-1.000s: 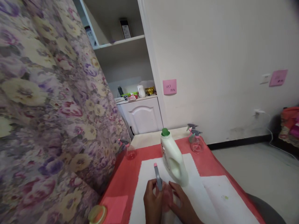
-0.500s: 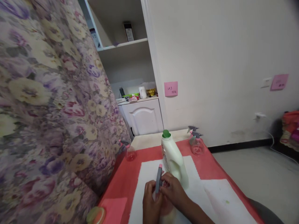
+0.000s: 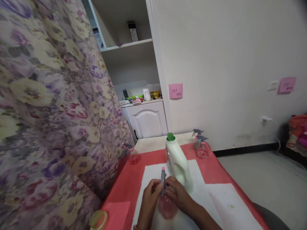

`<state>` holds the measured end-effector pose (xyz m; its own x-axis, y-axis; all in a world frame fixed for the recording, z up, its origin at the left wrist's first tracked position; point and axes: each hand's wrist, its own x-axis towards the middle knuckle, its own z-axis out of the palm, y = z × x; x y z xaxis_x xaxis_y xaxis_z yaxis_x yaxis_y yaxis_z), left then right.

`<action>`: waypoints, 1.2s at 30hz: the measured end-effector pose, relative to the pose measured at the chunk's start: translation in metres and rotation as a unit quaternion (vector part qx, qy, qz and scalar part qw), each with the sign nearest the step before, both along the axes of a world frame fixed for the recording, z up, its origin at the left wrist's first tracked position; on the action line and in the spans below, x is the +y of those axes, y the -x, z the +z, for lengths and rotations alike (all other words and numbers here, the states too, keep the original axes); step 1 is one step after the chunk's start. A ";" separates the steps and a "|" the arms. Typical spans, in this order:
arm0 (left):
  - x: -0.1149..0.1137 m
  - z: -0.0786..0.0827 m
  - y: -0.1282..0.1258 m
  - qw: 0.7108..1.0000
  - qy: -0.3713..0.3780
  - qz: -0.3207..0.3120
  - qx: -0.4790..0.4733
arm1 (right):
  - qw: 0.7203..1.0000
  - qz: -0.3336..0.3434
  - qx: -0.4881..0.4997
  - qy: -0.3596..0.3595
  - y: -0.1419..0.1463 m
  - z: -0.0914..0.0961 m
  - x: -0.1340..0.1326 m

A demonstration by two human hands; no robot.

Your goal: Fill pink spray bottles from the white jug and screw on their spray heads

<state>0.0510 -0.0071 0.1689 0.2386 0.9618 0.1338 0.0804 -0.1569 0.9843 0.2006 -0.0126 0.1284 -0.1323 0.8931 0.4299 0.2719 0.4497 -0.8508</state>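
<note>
A clear pink spray bottle (image 3: 167, 209) stands on the white sheet in front of me. Its grey trigger head (image 3: 162, 180), tipped with a pink nozzle, sits at the bottle's neck between my hands. My left hand (image 3: 151, 195) is closed on the left side of that head. From the right, my right hand (image 3: 176, 193) has its fingers closed round the head and neck; the fingers partly hide the collar. Just behind my right hand is a large pale green detergent jug (image 3: 179, 163), uncapped, with a green spout (image 3: 170, 137) inside its mouth.
More spray bottles stand at the table's back right (image 3: 202, 150) and back left (image 3: 133, 156). A round yellowish lid or jar (image 3: 98, 220) lies front left by a pink paper (image 3: 117, 214). A stained white sheet (image 3: 227, 204) is at right. The floral curtain (image 3: 59, 127) borders the left.
My left hand has shifted up from lower on the bottle to the trigger head, uncovering the pink bottle body. The trigger head is now more upright and slightly further left.
</note>
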 end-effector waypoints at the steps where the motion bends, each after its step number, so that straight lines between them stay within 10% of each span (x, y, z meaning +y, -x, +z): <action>1: 0.001 0.002 0.000 1.000 0.003 -0.008 -0.002 | 1.000 0.002 0.005 0.003 0.000 0.001 0.000; 9: 0.004 0.011 0.005 0.986 0.097 -0.103 -0.091 | 0.999 0.002 0.036 0.014 -0.001 0.001 0.001; 20: -0.008 -0.002 -0.015 0.995 0.058 0.040 -0.076 | 0.996 -0.077 0.030 -0.027 0.008 -0.018 0.000; 36: -0.005 -0.004 -0.015 0.996 0.042 0.049 -0.056 | 0.994 -0.098 0.050 -0.010 0.013 -0.014 -0.005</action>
